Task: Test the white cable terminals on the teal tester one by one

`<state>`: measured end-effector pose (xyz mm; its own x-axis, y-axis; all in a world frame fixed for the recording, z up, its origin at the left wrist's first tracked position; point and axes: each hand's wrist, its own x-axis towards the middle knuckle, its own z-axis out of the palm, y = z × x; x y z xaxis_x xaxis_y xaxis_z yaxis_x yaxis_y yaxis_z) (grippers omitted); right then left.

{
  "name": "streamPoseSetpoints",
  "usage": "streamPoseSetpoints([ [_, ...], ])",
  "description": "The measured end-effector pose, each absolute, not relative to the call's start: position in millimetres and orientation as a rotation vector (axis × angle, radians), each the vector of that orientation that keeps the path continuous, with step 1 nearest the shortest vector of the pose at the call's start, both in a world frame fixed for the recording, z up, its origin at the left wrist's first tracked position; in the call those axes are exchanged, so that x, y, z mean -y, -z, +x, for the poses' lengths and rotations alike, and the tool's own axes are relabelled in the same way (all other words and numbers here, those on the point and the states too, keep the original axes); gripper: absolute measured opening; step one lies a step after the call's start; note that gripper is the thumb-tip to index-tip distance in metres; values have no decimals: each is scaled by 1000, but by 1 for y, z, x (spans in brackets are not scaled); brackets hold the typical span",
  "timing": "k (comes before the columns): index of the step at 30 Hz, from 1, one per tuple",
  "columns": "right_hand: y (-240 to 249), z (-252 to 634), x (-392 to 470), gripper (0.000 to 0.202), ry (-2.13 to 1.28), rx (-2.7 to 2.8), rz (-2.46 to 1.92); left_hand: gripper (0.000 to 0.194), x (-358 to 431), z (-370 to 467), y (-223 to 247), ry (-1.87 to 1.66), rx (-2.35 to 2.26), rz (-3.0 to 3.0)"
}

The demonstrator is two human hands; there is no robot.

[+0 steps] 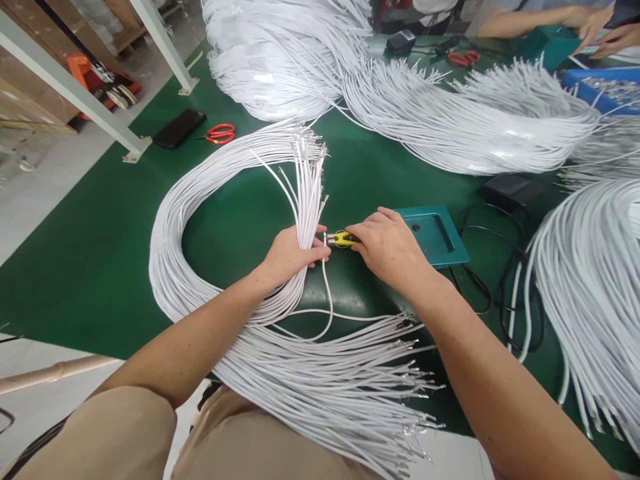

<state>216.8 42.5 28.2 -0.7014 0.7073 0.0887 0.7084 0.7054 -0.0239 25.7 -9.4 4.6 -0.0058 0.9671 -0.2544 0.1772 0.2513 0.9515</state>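
At the middle of the green table (pixel 100 267), two hands are held a little apart, each closed on something. By the left hand (pixel 287 257), the gathered end of a white wire bundle (pixel 167 247) is clasped, its tips left pointing away from the body. A single white wire (pixel 328 293) is held out at the thumb and fingertips of that hand. By the right hand (pixel 393 247), yellow-and-black pliers (pixel 344 239) are gripped, nose turned left and brought to the upper end of the single wire; whether the jaws are closed on it cannot be told.

The bundle is looped widely to the left, its other ends fanned out at lower right, near the lap. Just beyond the right hand, a teal tray (pixel 437 237) is set flat. Farther right, a black adapter (pixel 510 192) and dark cables are seen beside a thick wire coil (pixel 595 267). Beyond the loop, red-handled scissors (pixel 220 133) are laid near a flat black object (pixel 180 128). Across the far side, two large wire heaps (pixel 280 60) (pixel 465 127) are spread. At upper right, a green device (pixel 550 45) is seen by another person's hands (pixel 587 30), above a blue bin (pixel 607 87).
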Motion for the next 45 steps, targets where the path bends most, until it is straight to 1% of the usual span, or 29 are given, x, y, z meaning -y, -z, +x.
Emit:
streamPoseSetpoints([
  [3, -27, 217, -45, 18, -26, 2795, -1178, 48, 10, 26, -5, -945, -1402, 1135],
  [6, -27, 214, -44, 25, -152, 2679, -1171, 53, 12, 26, -8, -969, -1333, 1105],
  [9, -30, 210, -42, 29, -352, 2495, -1166, 59, 15, 26, -10, -989, -1255, 1089],
  [13, -36, 203, -40, 35, -718, 2308, -1213, 60, 17, 27, -13, -1004, -1210, 1079],
  [17, -43, 198, -38, 29, -1055, 2156, -1186, 59, 17, 27, -15, -1009, -1187, 1085],
  [21, -46, 193, -34, 14, -1157, 2035, -1181, 56, 17, 27, -15, -1015, -1155, 1100],
  [23, -46, 191, -34, 11, -1163, 1978, -1222, 53, 18, 27, -16, -1015, -1154, 1111],
  [28, -50, 189, -31, 11, -1354, 1777, -1247, 28, 18, 28, -17, -998, -1191, 1103],
  [30, -51, 190, -30, 10, -1434, 1700, -1248, 24, 18, 28, -17, -1004, -1187, 1100],
  [34, -48, 191, -28, 13, -1441, 1641, -1319, 20, 19, 28, -17, -1003, -1158, 1127],
  [40, -48, 189, -24, 12, -1212, 1791, -1426, 13, 19, 27, -16, -1026, -1179, 1176],
  [42, -51, 189, -22, 12, -1163, 1839, -1437, 15, 19, 26, -16, -1040, -1205, 1199],
  [45, -53, 190, -22, 18, -1185, 1869, -1423, 22, 20, 25, -16, -1035, -1269, 1236],
])
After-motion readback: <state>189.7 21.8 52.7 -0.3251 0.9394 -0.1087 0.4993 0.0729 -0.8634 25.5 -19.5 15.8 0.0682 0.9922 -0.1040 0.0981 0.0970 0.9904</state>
